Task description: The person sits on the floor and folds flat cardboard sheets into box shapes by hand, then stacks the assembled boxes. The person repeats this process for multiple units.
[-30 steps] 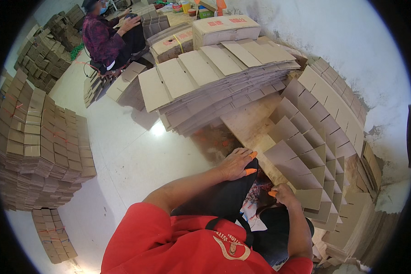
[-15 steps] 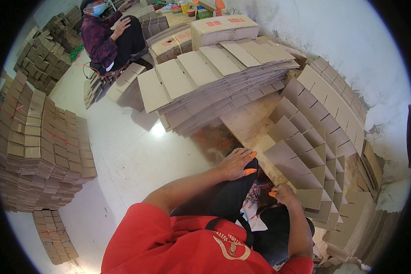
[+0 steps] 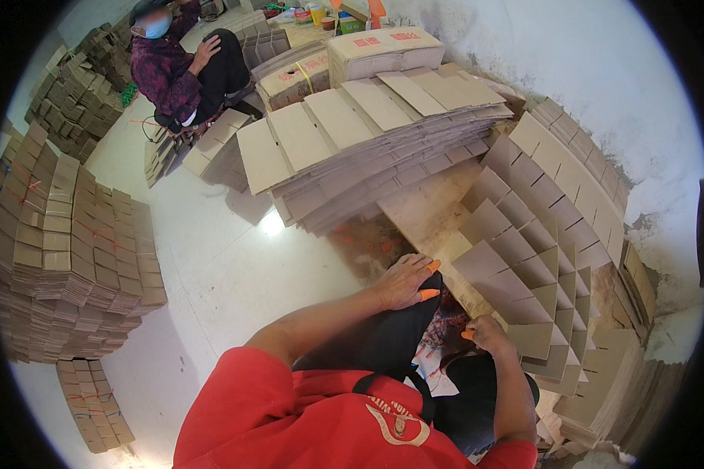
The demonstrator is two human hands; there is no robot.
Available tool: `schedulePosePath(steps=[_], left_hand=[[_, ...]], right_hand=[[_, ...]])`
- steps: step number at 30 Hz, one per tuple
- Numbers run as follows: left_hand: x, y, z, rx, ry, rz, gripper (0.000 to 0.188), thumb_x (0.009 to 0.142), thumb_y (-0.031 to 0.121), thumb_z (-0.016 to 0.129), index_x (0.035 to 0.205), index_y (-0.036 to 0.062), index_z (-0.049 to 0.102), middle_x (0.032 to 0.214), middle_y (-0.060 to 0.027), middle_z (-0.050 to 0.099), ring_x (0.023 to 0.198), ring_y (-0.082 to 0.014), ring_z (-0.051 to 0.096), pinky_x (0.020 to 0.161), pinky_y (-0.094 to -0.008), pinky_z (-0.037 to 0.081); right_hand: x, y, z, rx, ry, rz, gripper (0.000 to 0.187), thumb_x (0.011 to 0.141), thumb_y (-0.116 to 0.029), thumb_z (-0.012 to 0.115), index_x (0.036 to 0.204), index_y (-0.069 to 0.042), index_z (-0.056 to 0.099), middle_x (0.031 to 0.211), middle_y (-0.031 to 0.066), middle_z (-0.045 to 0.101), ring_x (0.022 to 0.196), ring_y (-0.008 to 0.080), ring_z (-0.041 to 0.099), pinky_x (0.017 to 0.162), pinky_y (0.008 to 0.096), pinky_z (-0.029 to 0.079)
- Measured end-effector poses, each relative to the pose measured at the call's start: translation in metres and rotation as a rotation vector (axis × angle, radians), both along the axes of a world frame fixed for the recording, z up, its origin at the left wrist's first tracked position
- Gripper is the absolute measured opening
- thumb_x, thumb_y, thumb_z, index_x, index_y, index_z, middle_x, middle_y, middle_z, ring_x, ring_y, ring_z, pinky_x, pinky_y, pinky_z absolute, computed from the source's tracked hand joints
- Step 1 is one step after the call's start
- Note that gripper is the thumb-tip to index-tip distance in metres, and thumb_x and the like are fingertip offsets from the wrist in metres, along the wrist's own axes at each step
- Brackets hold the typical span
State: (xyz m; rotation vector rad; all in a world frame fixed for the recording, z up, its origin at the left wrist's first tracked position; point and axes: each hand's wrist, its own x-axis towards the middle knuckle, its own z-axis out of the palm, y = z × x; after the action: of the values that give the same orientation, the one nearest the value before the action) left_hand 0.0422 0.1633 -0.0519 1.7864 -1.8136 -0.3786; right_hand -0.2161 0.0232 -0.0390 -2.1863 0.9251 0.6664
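My left hand (image 3: 406, 283) lies on my left knee, fingers apart and holding nothing, with orange finger covers on two of its digits. Over my right knee, my right hand (image 3: 489, 335) is curled closed, an orange cover showing at one digit; its palm side is hidden, so anything inside cannot be seen. Just right of it stands an assembled grid of cardboard dividers (image 3: 516, 262), its slotted strips crossing into open cells. The grid sits on a wooden board (image 3: 432, 211).
Beyond my left hand lies a wide stack of flat cardboard strips (image 3: 321, 129), with a carton (image 3: 383, 53) behind it. Tied cardboard bundles (image 3: 70, 250) are piled at left. A masked co-worker (image 3: 172, 78) sits at far left. More cardboard sheets (image 3: 602, 383) are stacked at right.
The co-worker has shifted slightly left, raising one arm beside the head. Both my hands and the cardboard grid stay where they were.
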Motion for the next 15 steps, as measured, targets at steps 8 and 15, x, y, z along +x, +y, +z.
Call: schedulePosePath(steps=[8,15], left_hand=[[-0.001,-0.001,-0.003,-0.029,-0.011,0.004,0.067,0.089,0.041,0.063,0.138,0.0001,0.044,0.137,-0.0208,0.049,0.128,-0.0366,0.042,0.108,-0.0454,0.032],[0.001,0.000,-0.001,-0.041,0.016,-0.007,0.066,0.089,0.040,0.063,0.138,-0.0002,0.044,0.135,-0.0214,0.049,0.126,-0.0373,0.044,0.108,-0.0460,0.033]], right_hand=[[-0.012,-0.004,-0.016,-0.045,-0.142,0.112,0.014,0.075,0.005,0.064,0.086,0.000,0.071,0.067,0.0181,0.065,0.060,0.0236,0.066,0.061,0.0369,0.050],[-0.010,-0.003,-0.015,-0.062,-0.142,0.070,0.019,0.075,0.007,0.062,0.088,-0.001,0.072,0.067,0.0174,0.065,0.061,0.0238,0.067,0.062,0.0366,0.051]])
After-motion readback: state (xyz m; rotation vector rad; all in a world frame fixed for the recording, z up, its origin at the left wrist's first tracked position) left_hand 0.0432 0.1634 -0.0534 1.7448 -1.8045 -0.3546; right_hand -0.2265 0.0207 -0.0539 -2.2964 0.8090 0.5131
